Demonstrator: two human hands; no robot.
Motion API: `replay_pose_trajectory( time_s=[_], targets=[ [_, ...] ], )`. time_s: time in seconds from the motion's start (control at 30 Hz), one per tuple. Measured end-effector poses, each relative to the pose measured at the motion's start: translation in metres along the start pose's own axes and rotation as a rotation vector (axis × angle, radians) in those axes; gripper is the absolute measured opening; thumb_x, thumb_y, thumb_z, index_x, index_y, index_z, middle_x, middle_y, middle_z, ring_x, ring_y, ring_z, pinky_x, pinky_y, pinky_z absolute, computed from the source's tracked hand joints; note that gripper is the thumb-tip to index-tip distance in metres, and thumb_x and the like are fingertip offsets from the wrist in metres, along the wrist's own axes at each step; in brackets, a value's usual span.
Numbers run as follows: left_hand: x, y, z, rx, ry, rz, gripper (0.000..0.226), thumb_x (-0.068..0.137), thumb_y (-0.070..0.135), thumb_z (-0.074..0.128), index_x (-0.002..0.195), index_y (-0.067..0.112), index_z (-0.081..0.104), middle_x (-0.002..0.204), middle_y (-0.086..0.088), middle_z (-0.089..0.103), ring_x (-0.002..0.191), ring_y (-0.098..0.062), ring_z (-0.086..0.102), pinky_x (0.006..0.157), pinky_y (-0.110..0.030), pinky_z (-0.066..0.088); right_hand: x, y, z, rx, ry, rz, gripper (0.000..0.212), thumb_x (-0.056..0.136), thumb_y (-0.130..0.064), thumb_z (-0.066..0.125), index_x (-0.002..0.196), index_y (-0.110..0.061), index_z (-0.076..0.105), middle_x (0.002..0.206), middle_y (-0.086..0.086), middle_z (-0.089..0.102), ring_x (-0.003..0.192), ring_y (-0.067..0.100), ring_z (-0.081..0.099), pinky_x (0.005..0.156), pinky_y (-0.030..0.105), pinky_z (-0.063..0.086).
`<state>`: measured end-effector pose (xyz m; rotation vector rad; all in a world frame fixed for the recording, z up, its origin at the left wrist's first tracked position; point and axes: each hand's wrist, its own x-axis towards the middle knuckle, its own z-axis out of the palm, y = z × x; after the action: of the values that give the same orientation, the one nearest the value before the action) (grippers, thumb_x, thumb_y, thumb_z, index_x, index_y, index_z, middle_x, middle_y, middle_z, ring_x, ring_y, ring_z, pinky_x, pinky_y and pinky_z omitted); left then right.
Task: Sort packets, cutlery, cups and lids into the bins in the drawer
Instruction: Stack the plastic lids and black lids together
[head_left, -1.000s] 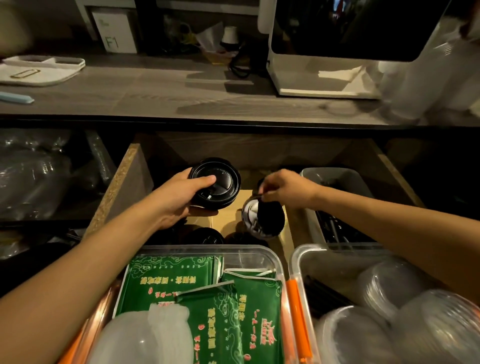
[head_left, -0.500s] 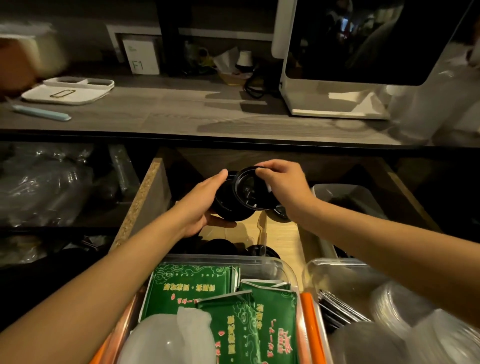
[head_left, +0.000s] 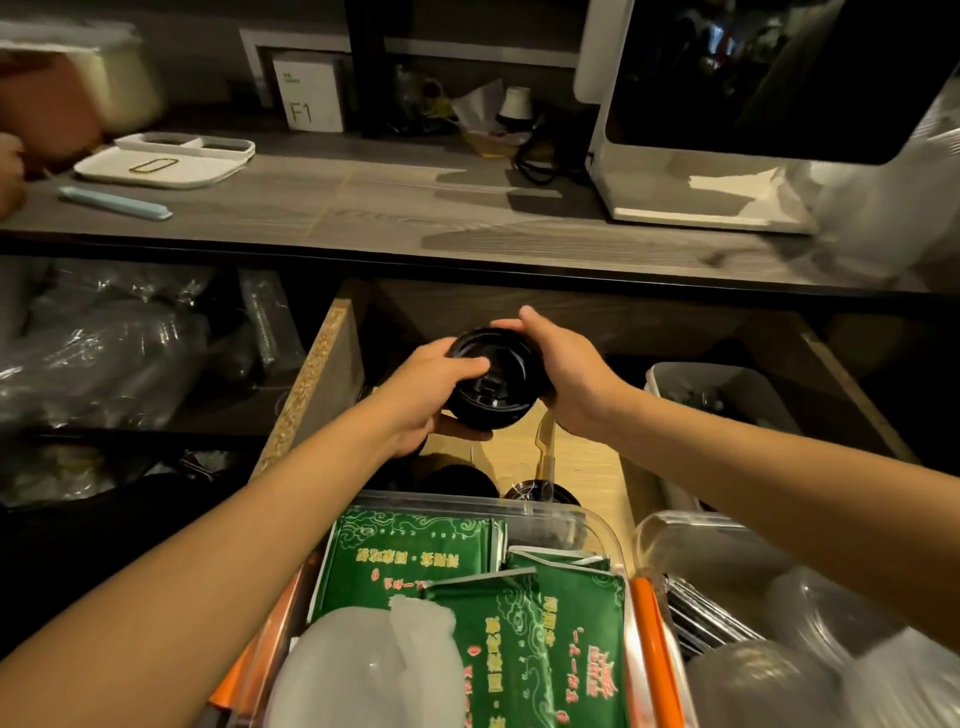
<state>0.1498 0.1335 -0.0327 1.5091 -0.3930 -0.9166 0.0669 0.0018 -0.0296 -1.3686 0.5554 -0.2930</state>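
Nearest bin: at the bottom centre of the frame, a clear bin holds green packets.
Loose lids: just beyond it, black lids lie on the drawer floor.
Held stack: at centre frame you hold a stack of black lids above the drawer.
Left hand: your left hand grips its left side, fingers curled over the top.
Right hand: your right hand clasps its right rim.
Handling: likely light, thin and slippery plastic; hold by the rims, squeezing gently.

The grey wood counter carries a white tray and pale blue pen far left, a white machine right.
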Motion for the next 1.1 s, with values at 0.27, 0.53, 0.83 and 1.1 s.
replay_pose_trajectory(
  time_s=[0.27, 0.53, 0.83, 1.1],
  targets=[
    [0.012, 0.013, -0.034, -0.111, 0.363, 0.157, 0.029, 0.1, 0.014, 0.057, 0.119, 0.036, 0.057, 0.121, 0.001, 0.061, 0.106, -0.022, 0.061, 0.063, -0.042, 0.061, 0.012, 0.045, -0.011, -0.749, -0.288, 0.315, 0.025, 0.094, -0.011, 0.061, 0.117, -0.004, 0.064, 0.107, 0.011, 0.07, 0.096, 0.022, 0.067, 0.088, 0.034, 0.056],
    [0.012, 0.014, -0.035, -0.209, 0.301, 0.119, 0.028, 0.1, 0.013, 0.056, 0.11, 0.039, 0.056, 0.109, 0.006, 0.06, 0.097, -0.018, 0.06, 0.071, -0.047, 0.061, 0.017, 0.066, 0.02, -1.136, -0.415, 0.149, 0.024, 0.085, -0.018, 0.073, 0.108, -0.009, 0.074, 0.105, 0.012, 0.073, 0.083, 0.017, 0.062, 0.078, 0.031, 0.052],
    [0.008, 0.016, -0.032, -0.205, 0.31, 0.111, 0.022, 0.099, 0.013, 0.053, 0.107, 0.032, 0.06, 0.113, -0.004, 0.063, 0.098, -0.026, 0.063, 0.061, -0.042, 0.061, 0.013, 0.019, -0.006, -0.692, 0.116, -0.07, 0.014, 0.09, -0.004, 0.062, 0.099, -0.01, 0.071, 0.088, 0.004, 0.067, 0.088, 0.019, 0.064, 0.07, 0.025, 0.056],
    [0.005, 0.011, -0.029, -0.117, 0.26, 0.035, 0.024, 0.1, 0.024, 0.052, 0.124, 0.026, 0.059, 0.119, -0.009, 0.061, 0.096, -0.031, 0.063, 0.064, -0.046, 0.062, -0.007, -0.043, -0.009, -0.302, 0.228, -0.315, 0.02, 0.093, -0.01, 0.06, 0.104, -0.022, 0.072, 0.103, 0.0, 0.07, 0.096, 0.015, 0.066, 0.076, 0.031, 0.059]
  ],
)
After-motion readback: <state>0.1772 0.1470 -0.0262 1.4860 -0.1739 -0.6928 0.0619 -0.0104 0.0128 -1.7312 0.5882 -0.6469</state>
